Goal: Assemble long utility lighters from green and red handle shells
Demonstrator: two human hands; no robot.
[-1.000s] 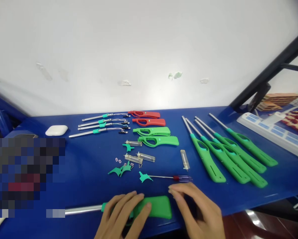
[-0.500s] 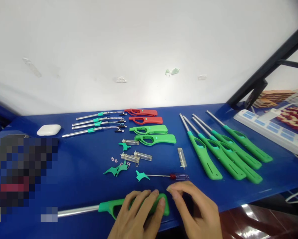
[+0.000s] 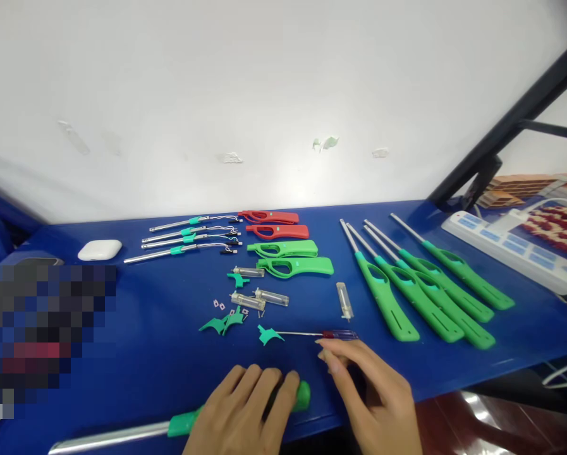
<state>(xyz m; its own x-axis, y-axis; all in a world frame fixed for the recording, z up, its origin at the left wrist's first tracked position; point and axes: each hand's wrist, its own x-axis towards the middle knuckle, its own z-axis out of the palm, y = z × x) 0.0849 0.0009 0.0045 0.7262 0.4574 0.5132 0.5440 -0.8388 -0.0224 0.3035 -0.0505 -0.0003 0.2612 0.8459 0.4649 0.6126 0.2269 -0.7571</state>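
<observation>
At the front edge, my left hand (image 3: 249, 404) is wrapped over the green handle of a long-necked gas lighter (image 3: 115, 437), whose metal tube points left. The hand covers most of its middle. To the right of that lighter, my right hand (image 3: 373, 392) is held with thumb and index finger pinched together; anything between the tips is too small to make out. Just beyond those fingertips lies a screwdriver (image 3: 335, 334) with a purplish handle, its tip by a teal trigger (image 3: 268, 335). More teal triggers (image 3: 224, 322) and clear fuel tanks (image 3: 272, 297) lie further back.
Several assembled green lighters (image 3: 435, 303) lie at the right, before a white power strip (image 3: 515, 249). Green half-shells (image 3: 306, 266) and red half-shells (image 3: 287, 231) lie at the back, beside metal tubes with wires (image 3: 162, 254). A white case (image 3: 100, 250) sits at the left.
The lighter under my left hand has moved left and nearer, its tube dipping lower in view. My right hand stays pinched in nearly the same place. The view has shifted slightly.
</observation>
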